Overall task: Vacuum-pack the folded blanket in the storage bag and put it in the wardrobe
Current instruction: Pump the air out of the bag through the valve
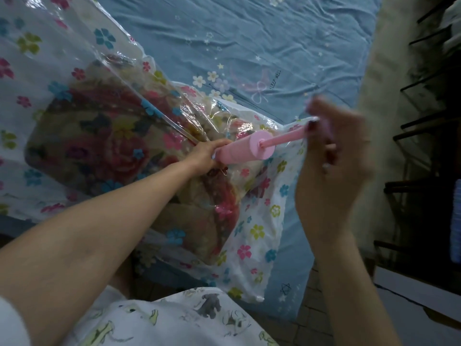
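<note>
Pumping well, we judge, means our left hand (204,153) gripping the pump (240,151) barrel square on the bag (252,236), which lies on the bed (249,41) with the blanket (104,146) inside, while our right hand (334,146), blurred, fingers curled round the handle (311,122), draws straight full strokes.

Glossy clear plastic bag (252,236), smooth pink plastic pump (243,149), wrinkled cloth sheet (274,41)

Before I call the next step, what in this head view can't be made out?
- Bag valve: hidden under the pink pump and left hand.
- Pump handle: blurred inside the right hand.
- Storage bag seal: cut off by the left edge.
- Wardrobe: not identifiable; right side is dark.
</note>
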